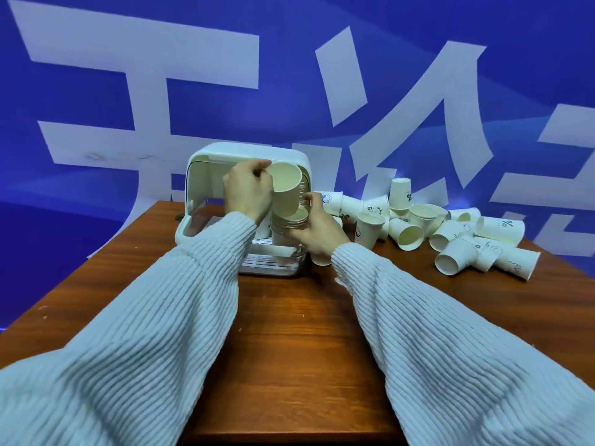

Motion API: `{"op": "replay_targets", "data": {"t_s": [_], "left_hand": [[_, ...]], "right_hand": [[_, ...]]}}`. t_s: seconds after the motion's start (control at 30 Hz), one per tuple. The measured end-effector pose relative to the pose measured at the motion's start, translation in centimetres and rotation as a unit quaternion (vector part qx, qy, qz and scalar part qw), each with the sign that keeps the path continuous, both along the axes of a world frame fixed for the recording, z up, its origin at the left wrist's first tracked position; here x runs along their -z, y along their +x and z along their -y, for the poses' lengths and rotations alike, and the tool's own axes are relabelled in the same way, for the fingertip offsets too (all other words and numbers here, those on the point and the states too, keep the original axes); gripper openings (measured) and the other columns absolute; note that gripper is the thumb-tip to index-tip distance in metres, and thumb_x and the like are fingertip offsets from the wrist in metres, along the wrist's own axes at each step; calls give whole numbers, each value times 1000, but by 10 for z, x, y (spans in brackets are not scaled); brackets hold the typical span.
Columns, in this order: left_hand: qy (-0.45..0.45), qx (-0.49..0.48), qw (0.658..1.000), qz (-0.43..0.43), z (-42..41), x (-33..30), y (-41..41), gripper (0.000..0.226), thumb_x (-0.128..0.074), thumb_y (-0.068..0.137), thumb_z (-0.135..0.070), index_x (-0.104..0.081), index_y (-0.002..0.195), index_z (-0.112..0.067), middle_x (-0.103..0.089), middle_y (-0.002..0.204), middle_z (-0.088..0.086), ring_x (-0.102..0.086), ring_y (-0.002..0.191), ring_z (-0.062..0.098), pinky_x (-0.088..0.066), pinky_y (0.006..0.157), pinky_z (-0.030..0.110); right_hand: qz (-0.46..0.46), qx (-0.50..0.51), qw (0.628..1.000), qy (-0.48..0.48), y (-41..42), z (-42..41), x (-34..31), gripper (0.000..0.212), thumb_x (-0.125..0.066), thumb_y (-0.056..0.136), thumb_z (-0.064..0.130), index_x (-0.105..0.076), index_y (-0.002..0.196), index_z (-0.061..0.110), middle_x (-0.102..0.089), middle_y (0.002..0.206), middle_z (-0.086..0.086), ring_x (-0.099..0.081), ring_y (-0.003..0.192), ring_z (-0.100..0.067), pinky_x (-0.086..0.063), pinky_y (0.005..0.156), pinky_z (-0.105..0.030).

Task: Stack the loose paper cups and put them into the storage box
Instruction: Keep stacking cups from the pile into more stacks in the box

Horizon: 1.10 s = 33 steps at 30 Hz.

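A white storage box [206, 156] with its lid raised stands at the far middle of the wooden table. My left hand [248, 191] holds a single white paper cup [285, 188], tilted, its base just above a stack of nested cups [289, 225]. My right hand [317, 231] grips that stack from the right, in front of the box's open mouth. A white slotted tray [260, 260] shows at the box's bottom. Many loose paper cups [450, 233] lie in a heap on the table to the right of the box.
The brown wooden table [289, 333] reaches to the near edge between my grey ribbed sleeves. A blue wall with large white characters stands right behind the box and the cup heap. The table's left edge runs diagonally close to the box.
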State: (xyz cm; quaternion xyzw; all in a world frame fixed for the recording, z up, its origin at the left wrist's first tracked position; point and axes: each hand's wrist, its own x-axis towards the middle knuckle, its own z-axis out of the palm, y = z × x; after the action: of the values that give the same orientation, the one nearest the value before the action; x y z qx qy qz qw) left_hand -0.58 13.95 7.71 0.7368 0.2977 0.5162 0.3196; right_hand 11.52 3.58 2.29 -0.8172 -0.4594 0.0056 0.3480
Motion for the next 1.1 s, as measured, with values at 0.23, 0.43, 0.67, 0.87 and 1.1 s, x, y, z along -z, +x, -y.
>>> {"op": "replay_targets", "data": {"t_s": [0.23, 0.43, 0.67, 0.87, 1.1], "left_hand": [[23, -28, 973, -226, 3, 26, 19, 32, -57, 95, -22, -75, 121, -27, -70, 125, 12, -63, 115, 39, -50, 95, 43], [86, -43, 970, -224, 1, 44, 24, 38, -51, 98, -38, -68, 126, -19, -56, 129, 14, -53, 120, 37, -44, 100, 50], [225, -9, 974, -33, 47, 87, 17, 37, -62, 86, -27, -65, 122, -19, -59, 126, 4, -47, 120, 27, -40, 98, 43], [209, 141, 965, -68, 67, 130, 10, 36, -61, 90, -33, -66, 122, -17, -54, 127, -1, -58, 115, 22, -49, 98, 42], [-349, 359, 865, 32, 100, 102, 6, 33, -57, 100, -48, -62, 117, -20, -73, 109, 12, -77, 91, 25, -62, 84, 41]], "right_hand": [[-41, -36, 996, 70, -1, 11, 7, 100, -75, 83, 42, -11, 159, 35, -49, 152, -3, -52, 135, -18, -45, 111, -43], [55, 120, 990, 40, 33, 38, 23, 59, -61, 92, 29, -47, 149, 31, -49, 149, -4, -49, 135, -25, -41, 113, -43], [95, 131, 986, -49, 51, 50, 62, 22, -55, 101, 32, -57, 121, 25, -60, 120, -3, -60, 110, -29, -46, 80, -39], [109, 179, 961, 178, 31, 77, 58, 10, -56, 101, 29, -61, 103, 20, -68, 105, 3, -63, 91, -20, -44, 75, -36], [161, 102, 931, 311, -5, 110, 62, 8, -59, 96, 13, -62, 101, 8, -64, 98, 0, -55, 83, -5, -45, 74, -27]]}}
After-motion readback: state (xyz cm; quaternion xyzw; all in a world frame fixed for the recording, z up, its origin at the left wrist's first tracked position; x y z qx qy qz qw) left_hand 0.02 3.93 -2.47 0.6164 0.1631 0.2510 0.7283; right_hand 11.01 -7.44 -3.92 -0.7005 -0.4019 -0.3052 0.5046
